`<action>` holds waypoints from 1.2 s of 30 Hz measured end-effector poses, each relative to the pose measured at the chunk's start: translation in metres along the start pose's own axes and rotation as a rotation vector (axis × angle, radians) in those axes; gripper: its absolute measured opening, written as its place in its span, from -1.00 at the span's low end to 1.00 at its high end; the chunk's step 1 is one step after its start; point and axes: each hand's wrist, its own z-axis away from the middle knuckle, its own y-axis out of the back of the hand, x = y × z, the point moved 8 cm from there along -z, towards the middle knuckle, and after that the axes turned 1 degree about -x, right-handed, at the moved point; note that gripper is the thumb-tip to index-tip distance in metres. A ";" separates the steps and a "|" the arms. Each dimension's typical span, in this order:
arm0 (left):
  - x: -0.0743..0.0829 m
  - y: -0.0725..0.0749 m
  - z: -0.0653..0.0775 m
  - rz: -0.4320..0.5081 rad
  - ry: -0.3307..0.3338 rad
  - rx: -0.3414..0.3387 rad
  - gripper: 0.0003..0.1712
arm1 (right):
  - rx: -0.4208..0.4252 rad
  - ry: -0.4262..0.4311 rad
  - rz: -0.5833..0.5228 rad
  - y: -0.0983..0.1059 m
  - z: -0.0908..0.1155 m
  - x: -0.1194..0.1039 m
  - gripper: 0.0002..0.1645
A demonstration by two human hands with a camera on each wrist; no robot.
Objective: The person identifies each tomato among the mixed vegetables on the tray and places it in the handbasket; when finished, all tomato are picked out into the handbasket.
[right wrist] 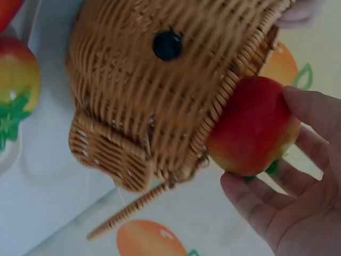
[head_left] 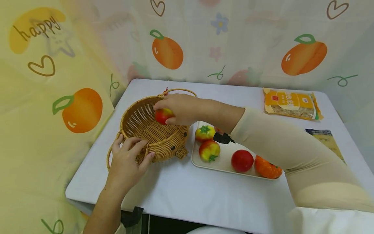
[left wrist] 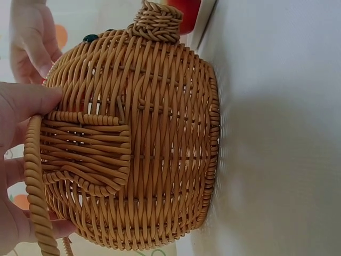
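My right hand (head_left: 181, 109) pinches a red-and-yellow toy fruit (head_left: 163, 116) over the opening of a wicker basket (head_left: 159, 151). In the right wrist view the fruit (right wrist: 256, 125) sits between thumb and fingertips beside the rim, its green leafy cap facing down. The basket is shaped like an animal, with dark button eyes, a woven snout (left wrist: 157, 22) and woven ears. At its near left side my left hand (head_left: 127, 161) grips the rim, close to an ear (left wrist: 88, 152) and the looped handle (left wrist: 37, 184). Bare weave shows inside the basket in the head view.
Right of the basket, a cream tray (head_left: 217, 168) bears two red-and-yellow toy fruits (head_left: 209, 150), a red round one (head_left: 242, 161) and an orange bumpy one (head_left: 267, 168). My right sleeve crosses above it. An orange food packet (head_left: 290, 104) and another packet (head_left: 327, 141) lie farther right.
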 end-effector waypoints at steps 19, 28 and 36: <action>0.002 0.001 -0.001 0.000 0.009 0.001 -0.58 | -0.121 0.101 -0.019 -0.036 -0.005 -0.006 -0.36; 0.002 0.000 -0.002 0.010 0.017 -0.007 -0.58 | -0.061 0.059 -0.037 -0.026 0.007 0.004 -0.33; -0.001 0.000 -0.001 0.013 0.039 -0.022 -0.57 | -0.039 -0.017 -0.047 -0.016 0.027 0.021 -0.28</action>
